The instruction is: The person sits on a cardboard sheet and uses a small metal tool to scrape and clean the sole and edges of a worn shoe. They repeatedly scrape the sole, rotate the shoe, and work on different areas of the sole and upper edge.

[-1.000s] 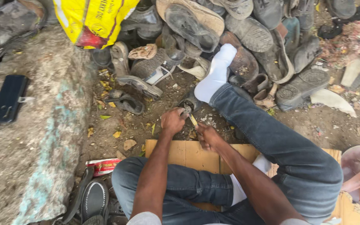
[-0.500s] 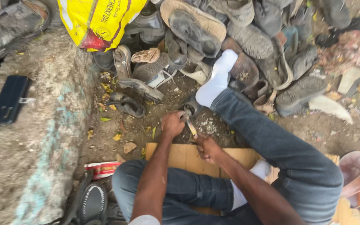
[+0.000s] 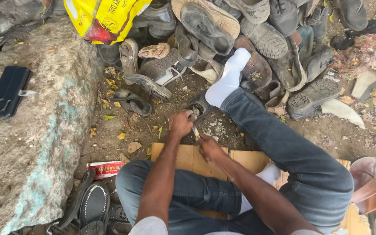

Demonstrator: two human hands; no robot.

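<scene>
The person sits on a sheet of cardboard (image 3: 183, 156) laid on the dirt floor, one leg stretched out in a white sock (image 3: 227, 80). The left hand (image 3: 180, 123) is closed around a small dark shoe piece (image 3: 198, 108) resting on the ground just beside the sock. The right hand (image 3: 208, 147) grips a short pale tool (image 3: 195, 131), its tip close under the left hand; the two hands are nearly touching. Beyond them lies a heap of worn shoes (image 3: 223, 30), with a yellow bag (image 3: 103, 17) at the back. A dark case (image 3: 7, 91) sits on the stone ledge (image 3: 35, 143) to the left.
</scene>
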